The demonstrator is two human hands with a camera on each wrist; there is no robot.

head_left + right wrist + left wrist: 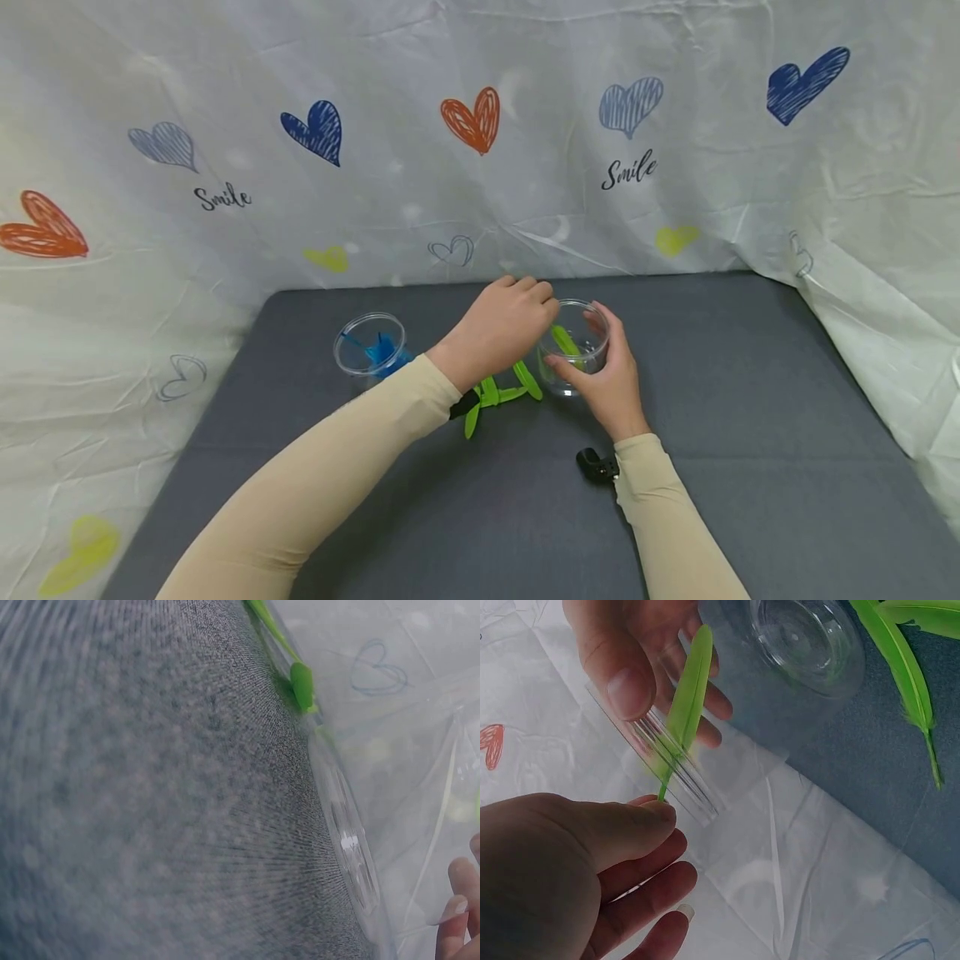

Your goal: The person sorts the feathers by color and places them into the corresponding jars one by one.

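Note:
In the head view my left hand (504, 323) is at the rim of a clear plastic cup (557, 385). Its thumb and fingers pinch the thin quill of a green feather (691, 690), as the left wrist view shows. The feather's broad end points into the cup, across the rim. My right hand (615, 387) grips the cup from the right side, thumb in front and fingers behind. The cup's round base shows edge-on in the right wrist view. Several loose green feathers (491, 393) lie on the table left of the cup, partly hidden by my left wrist.
A second clear cup (337, 357) stands farther left with blue feathers (382, 350) in and beside it. A dark grey cloth (750, 400) covers the table. Behind hangs a white curtain (540, 100) printed with hearts. A black wrist camera (596, 467) sits by my right sleeve.

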